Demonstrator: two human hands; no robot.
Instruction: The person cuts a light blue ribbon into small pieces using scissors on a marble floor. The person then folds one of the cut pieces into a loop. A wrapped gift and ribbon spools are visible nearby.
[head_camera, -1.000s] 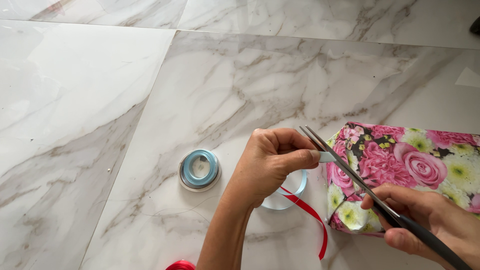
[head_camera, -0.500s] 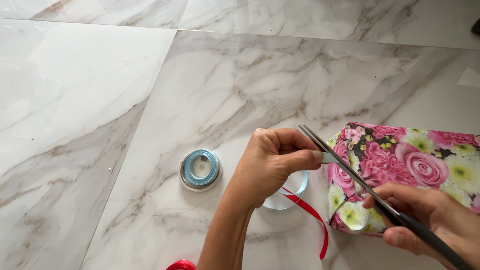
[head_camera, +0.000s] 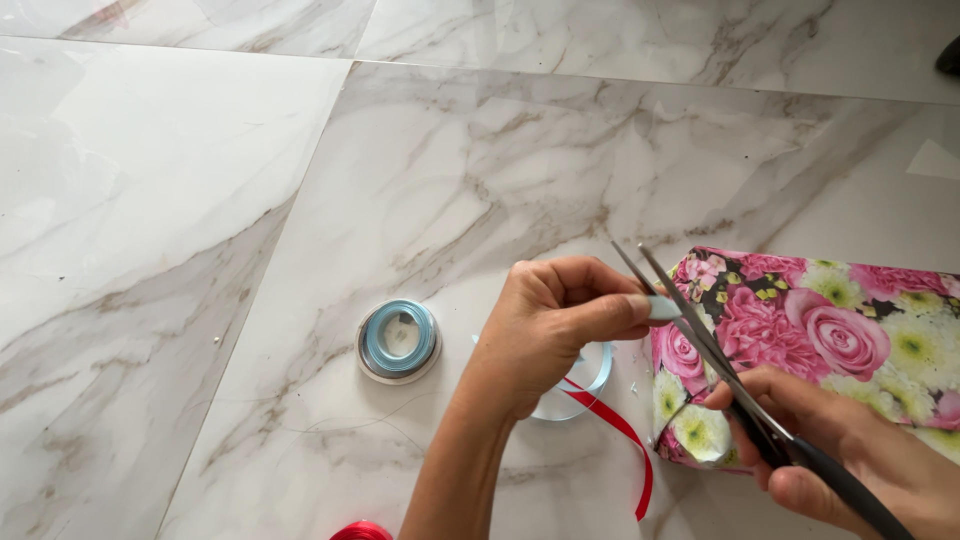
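My left hand (head_camera: 555, 325) pinches the end of a light blue ribbon (head_camera: 662, 307) between thumb and forefinger. A loop of that ribbon (head_camera: 590, 375) hangs beneath the hand. My right hand (head_camera: 840, 450) grips dark-handled scissors (head_camera: 700, 335), whose blades are slightly parted around the ribbon end. Right behind the scissors lies a box wrapped in pink floral paper (head_camera: 830, 330).
A spool of light blue ribbon (head_camera: 399, 340) sits on the marble floor left of my left hand. A red ribbon strip (head_camera: 625, 440) trails under the hands, and a red spool (head_camera: 360, 531) peeks in at the bottom edge. A dark object (head_camera: 950, 55) shows at the top right corner.
The scissor blades have parted slightly and shifted a little to the right at the ribbon end. My right hand moved up and left. My left hand barely moved.
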